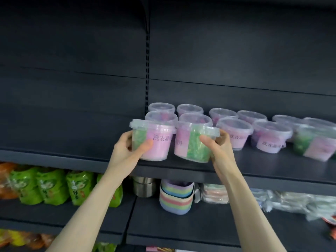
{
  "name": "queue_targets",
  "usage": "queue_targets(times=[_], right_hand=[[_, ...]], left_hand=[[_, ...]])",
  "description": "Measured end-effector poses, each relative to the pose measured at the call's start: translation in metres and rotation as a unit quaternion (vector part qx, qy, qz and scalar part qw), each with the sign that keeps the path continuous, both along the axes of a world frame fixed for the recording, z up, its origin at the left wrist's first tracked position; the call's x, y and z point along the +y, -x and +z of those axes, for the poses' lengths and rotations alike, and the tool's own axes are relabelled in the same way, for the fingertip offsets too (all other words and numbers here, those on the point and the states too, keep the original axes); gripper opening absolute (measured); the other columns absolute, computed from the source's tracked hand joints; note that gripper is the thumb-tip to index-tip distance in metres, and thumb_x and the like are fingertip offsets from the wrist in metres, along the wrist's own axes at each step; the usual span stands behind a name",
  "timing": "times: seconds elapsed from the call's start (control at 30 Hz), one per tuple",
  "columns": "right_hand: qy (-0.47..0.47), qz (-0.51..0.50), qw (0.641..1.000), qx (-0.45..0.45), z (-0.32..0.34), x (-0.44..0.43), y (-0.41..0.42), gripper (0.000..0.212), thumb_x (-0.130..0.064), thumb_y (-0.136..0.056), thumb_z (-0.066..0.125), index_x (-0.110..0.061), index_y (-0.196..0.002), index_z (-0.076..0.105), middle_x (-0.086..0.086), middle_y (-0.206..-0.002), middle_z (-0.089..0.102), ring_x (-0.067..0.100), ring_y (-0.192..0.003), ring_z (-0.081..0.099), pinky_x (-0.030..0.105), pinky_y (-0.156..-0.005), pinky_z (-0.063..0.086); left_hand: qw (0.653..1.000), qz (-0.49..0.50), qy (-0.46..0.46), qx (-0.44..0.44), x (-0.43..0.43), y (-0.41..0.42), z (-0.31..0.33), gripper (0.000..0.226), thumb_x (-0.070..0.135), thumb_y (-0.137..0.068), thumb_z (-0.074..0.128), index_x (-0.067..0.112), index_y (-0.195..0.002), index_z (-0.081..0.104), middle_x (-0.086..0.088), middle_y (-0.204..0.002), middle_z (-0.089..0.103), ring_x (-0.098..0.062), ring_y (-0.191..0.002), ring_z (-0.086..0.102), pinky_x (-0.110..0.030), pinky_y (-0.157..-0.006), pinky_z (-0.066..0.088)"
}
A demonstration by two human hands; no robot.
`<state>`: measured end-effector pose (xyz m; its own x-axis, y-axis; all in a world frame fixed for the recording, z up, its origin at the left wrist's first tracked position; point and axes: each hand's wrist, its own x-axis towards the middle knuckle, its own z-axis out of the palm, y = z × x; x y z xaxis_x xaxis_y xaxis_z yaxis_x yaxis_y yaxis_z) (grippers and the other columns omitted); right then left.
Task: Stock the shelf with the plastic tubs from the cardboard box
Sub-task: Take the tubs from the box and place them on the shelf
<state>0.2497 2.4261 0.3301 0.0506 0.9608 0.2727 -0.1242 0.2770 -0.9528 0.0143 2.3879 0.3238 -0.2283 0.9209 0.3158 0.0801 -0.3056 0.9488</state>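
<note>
Plastic tubs gripped: my left hand (127, 146) curls round one tub (154, 140), my right hand (216, 148) round another (192, 142), both at the shelf (254, 171) edge.

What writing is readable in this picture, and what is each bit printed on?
"洗衣凝", rest hidden: left tub, held by the left hand.
"珠": right tub, held by the right hand.
"洗衣", rest blurred: two shelf tubs.
Green bags below: print too blurred to read.
</note>
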Motion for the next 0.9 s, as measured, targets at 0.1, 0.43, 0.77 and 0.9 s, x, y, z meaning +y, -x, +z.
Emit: queue_targets(times=[0.1, 0.43, 0.77, 0.9], right_hand=[[-0.012, -0.002, 0.999, -0.039, -0.008, 0.0, -0.011, 0.084, -0.045, -0.046, 0.08, -0.024, -0.121, 0.048, -0.003, -0.123, 0.06, 0.012, -0.112, 0.06, 0.024, -0.086, 0.051], [-0.023, -0.032, 0.986, -0.164, -0.011, -0.017, -0.022, 0.112, -0.049, -0.05, 0.082, -0.031, -0.147, 0.028, -0.016, -0.146, 0.04, 0.002, -0.133, 0.038, 0.033, -0.11, 0.033], [-0.016, -0.231, 0.924, -0.306, -0.017, -0.021, 0.024, 0.14, -0.055, -0.05, 0.086, -0.031, -0.148, -0.012, 0.005, -0.153, 0.014, 0.032, -0.131, 0.04, 0.047, -0.1, 0.04], [-0.027, -0.146, 0.968, -0.203, -0.023, -0.025, 0.004, 0.132, -0.032, -0.059, 0.089, -0.038, -0.147, -0.009, -0.003, -0.136, 0.044, 0.015, -0.121, 0.049, 0.037, -0.101, 0.043]], left_hand=[[0.999, -0.026, -0.003, 0.025, 0.01, 0.011, -0.012, 0.054, 0.039, -0.058, 0.075, 0.029, -0.105, 0.05, 0.009, -0.105, 0.065, -0.002, -0.094, 0.064, -0.02, -0.072, 0.051], [0.987, -0.019, -0.04, 0.157, 0.001, 0.009, -0.03, 0.067, 0.039, -0.073, 0.074, 0.029, -0.13, 0.04, 0.026, -0.117, 0.051, 0.002, -0.112, 0.051, -0.02, -0.094, 0.04], [0.943, 0.216, -0.022, 0.253, 0.002, -0.028, -0.047, 0.095, 0.079, -0.045, 0.057, 0.011, -0.111, 0.046, -0.001, -0.106, 0.053, -0.025, -0.109, 0.049, -0.039, -0.101, 0.026], [0.947, 0.209, -0.036, 0.24, 0.0, -0.025, -0.053, 0.089, 0.071, -0.053, 0.069, 0.011, -0.116, 0.047, 0.0, -0.112, 0.054, -0.023, -0.115, 0.045, -0.039, -0.105, 0.026]])
